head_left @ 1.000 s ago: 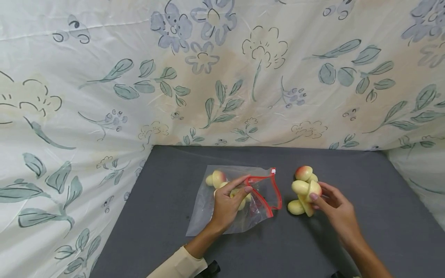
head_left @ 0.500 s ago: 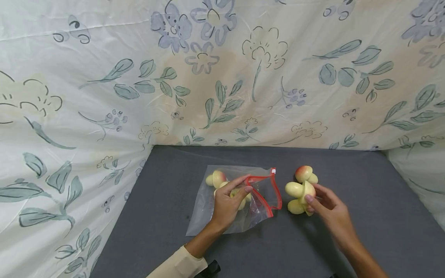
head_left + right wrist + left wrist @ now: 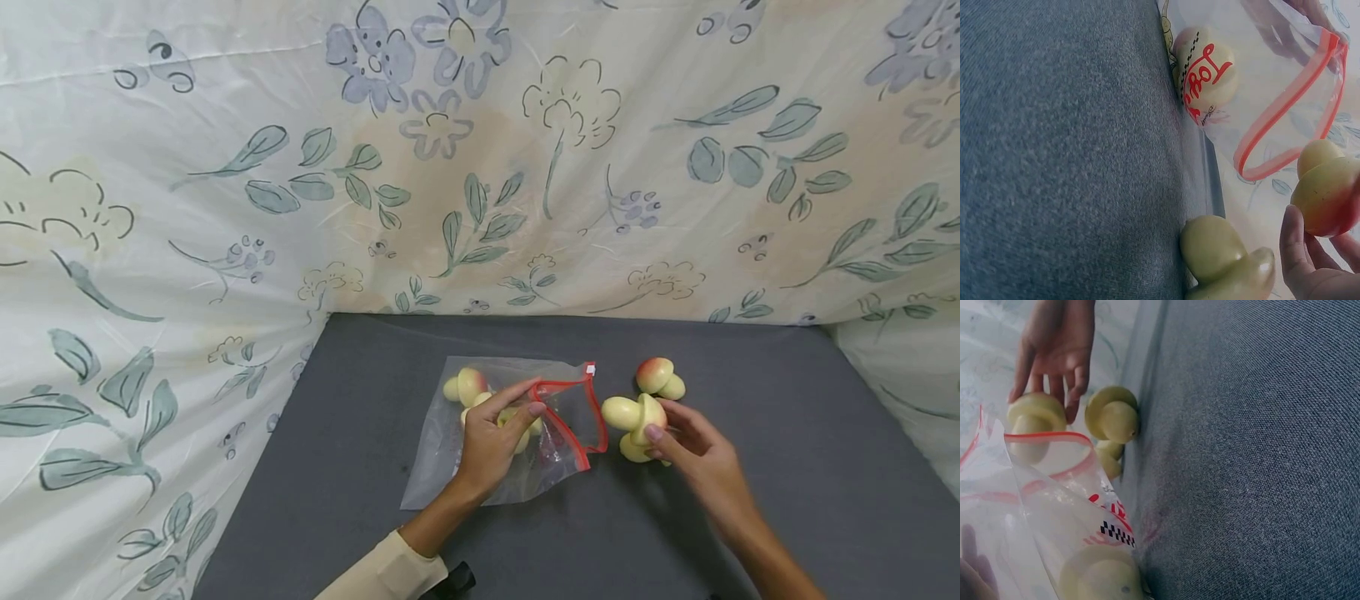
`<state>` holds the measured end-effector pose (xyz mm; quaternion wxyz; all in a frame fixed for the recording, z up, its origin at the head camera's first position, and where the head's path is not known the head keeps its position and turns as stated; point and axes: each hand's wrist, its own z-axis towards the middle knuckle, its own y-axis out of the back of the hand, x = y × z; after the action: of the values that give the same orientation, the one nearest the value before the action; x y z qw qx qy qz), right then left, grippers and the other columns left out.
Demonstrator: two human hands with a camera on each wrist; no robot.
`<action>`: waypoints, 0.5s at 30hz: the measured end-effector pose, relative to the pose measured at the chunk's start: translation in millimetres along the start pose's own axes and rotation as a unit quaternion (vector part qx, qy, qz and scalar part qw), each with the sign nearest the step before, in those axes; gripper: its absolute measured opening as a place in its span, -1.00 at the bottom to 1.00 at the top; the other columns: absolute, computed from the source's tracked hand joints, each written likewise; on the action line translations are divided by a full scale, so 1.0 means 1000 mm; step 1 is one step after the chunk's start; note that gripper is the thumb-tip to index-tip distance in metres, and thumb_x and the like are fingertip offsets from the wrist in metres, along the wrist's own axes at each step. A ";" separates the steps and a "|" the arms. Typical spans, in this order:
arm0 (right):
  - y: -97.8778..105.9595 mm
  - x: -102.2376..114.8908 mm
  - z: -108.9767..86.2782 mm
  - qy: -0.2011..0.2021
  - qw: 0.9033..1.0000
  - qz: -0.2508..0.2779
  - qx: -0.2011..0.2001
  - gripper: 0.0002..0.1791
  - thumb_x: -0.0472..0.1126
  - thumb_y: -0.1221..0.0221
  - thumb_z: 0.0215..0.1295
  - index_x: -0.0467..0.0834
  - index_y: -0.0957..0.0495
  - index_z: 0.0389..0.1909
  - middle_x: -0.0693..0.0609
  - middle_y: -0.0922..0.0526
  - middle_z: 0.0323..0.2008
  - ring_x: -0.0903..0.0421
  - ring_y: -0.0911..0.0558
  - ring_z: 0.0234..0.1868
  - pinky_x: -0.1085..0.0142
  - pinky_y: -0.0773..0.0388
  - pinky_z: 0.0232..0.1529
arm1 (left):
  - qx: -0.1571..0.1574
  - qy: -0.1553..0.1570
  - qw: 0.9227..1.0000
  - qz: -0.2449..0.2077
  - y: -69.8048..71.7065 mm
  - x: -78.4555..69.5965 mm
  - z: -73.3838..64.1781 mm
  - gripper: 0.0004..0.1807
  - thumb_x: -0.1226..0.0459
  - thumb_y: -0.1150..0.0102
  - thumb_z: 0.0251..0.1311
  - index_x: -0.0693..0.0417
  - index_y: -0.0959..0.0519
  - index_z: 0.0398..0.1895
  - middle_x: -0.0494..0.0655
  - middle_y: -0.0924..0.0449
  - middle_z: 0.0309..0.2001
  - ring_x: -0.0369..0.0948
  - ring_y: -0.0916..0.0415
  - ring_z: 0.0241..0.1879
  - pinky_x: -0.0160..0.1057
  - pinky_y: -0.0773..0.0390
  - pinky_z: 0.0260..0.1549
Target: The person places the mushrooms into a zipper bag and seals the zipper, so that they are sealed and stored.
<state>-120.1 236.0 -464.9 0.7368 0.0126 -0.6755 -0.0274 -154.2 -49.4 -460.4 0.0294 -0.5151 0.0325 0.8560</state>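
My left hand (image 3: 483, 450) grips a clear zip bag (image 3: 435, 475) near its red-edged mouth, which gapes to the right. Inside the bag lie several pale yellow toy mushrooms (image 3: 471, 385), partly covered by the hand. My right hand (image 3: 705, 462) pinches another toy mushroom (image 3: 621, 413) by its red-tinged cap, with the stem pointing left at the bag mouth. In the right wrist view, thumb and fingers are around the cap of this mushroom (image 3: 1325, 194). The left wrist view has its stem overlapping the red rim (image 3: 1054, 435).
Two more mushrooms lie on the dark grey table (image 3: 360, 375) right of the bag: one with a red cap (image 3: 654, 374) farther back, one (image 3: 633, 448) partly behind the held mushroom. A floral cloth (image 3: 480, 167) hangs behind the table and along its left side.
My right hand has carried its mushroom leftward, from above the other mushrooms to the bag's mouth. The left hand and the bag have stayed in place.
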 end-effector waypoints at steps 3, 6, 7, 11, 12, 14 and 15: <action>-0.002 0.000 0.000 0.000 1.000 -0.006 0.002 -0.51 -0.32 -0.26 0.53 -0.27 -0.46 0.40 0.20 -0.67 0.12 0.30 -0.70 -0.02 0.41 -0.67 -0.14 | 0.001 -0.004 1.000 0.000 0.000 0.000 0.000 -0.58 0.36 -0.39 0.37 0.19 -0.67 0.28 0.08 -0.81 0.03 -0.10 -0.73 0.10 0.00 -0.67 0.14; -0.004 0.000 0.001 0.003 1.000 -0.001 0.008 -0.51 -0.33 -0.25 0.53 -0.28 -0.45 0.41 0.17 -0.67 0.13 0.29 -0.70 0.00 0.41 -0.68 -0.11 | 0.000 -0.003 1.000 -0.002 0.000 0.000 0.000 -0.57 0.37 -0.39 0.36 0.18 -0.67 0.28 0.09 -0.80 0.03 -0.08 -0.72 0.11 -0.05 -0.67 0.14; -0.004 -0.001 0.001 0.004 1.000 0.004 0.012 -0.50 -0.33 -0.25 0.53 -0.29 -0.45 0.42 0.15 -0.67 0.14 0.28 -0.70 0.02 0.40 -0.69 -0.10 | 0.000 -0.002 1.000 -0.002 0.000 0.000 0.000 -0.57 0.37 -0.39 0.36 0.17 -0.67 0.28 0.09 -0.80 0.03 -0.08 -0.72 0.11 -0.05 -0.66 0.13; -0.007 -0.001 0.001 0.006 1.000 0.012 0.023 -0.50 -0.35 -0.24 0.54 -0.30 -0.44 0.43 0.13 -0.66 0.17 0.27 -0.68 0.09 0.40 -0.70 -0.04 | -0.001 0.002 1.000 -0.003 0.000 0.000 0.000 -0.57 0.38 -0.39 0.35 0.16 -0.67 0.28 0.09 -0.80 0.03 -0.08 -0.72 0.11 -0.01 -0.67 0.13; -0.008 -0.001 0.001 0.006 1.000 0.011 0.024 -0.50 -0.35 -0.24 0.54 -0.30 -0.44 0.42 0.13 -0.66 0.17 0.27 -0.68 0.09 0.40 -0.70 -0.04 | -0.001 0.003 1.000 -0.003 0.000 0.000 0.000 -0.57 0.38 -0.40 0.35 0.16 -0.67 0.28 0.08 -0.81 0.03 -0.09 -0.72 0.11 0.01 -0.67 0.13; -0.009 -0.001 0.000 0.005 1.000 0.008 0.025 -0.51 -0.34 -0.24 0.54 -0.30 -0.45 0.42 0.13 -0.66 0.16 0.27 -0.68 0.10 0.39 -0.70 -0.04 | -0.001 0.007 1.000 -0.002 0.000 0.000 0.000 -0.57 0.37 -0.40 0.35 0.14 -0.68 0.28 0.05 -0.81 0.03 -0.12 -0.72 0.12 0.04 -0.66 0.14; -0.010 0.000 0.000 0.004 1.000 0.008 0.026 -0.51 -0.34 -0.24 0.54 -0.30 -0.44 0.42 0.13 -0.66 0.16 0.27 -0.68 0.10 0.39 -0.70 -0.04 | -0.001 0.011 1.000 -0.002 0.000 0.000 0.000 -0.57 0.36 -0.41 0.35 0.12 -0.68 0.28 0.03 -0.81 0.04 -0.13 -0.71 0.13 0.05 -0.65 0.15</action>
<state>-120.7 226.0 -465.8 0.7390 0.0261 -0.6731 -0.0040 -153.7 -49.0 -460.4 0.0301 -0.5246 0.0305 0.8502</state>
